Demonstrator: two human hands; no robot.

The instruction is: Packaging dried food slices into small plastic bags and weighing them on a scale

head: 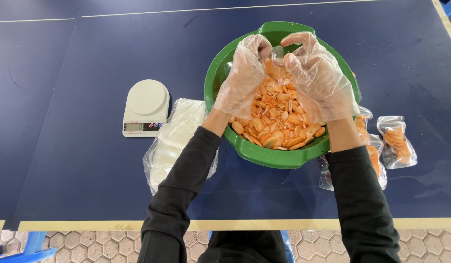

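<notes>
far to the left of the left hand, a small white kitchen scale [146,107] sits on the dark blue surface [65,160], nothing on its plate. between it and the left forearm lies a flat stack of empty clear pouches [173,141], so by the look of it plenty of bagging is left. the left hand [242,78], in a loose clear plastic glove, hovers over the green bowl [279,158], its grip pinched on one edge of a small clear pouch [278,61] held just above the heap. the bowl is nearly full of orange snack pieces [279,119] and lies directly under both hands. the right hand [319,78], gloved the same way, has its grip closed on the other edge of that pouch, thumb and forefinger curled over the top; some orange shows through the pouch, though how full it is i cannot tell. just right of the right wrist, partly tucked behind the bowl rim and the sleeve, lie a few filled pouches [374,151], and a little further right another filled pouch [397,141] lies alone. judging from this, only a handful are done against a large heap in the bowl. nothing blocks either hand; the scale is a long reach across the left arm
</notes>
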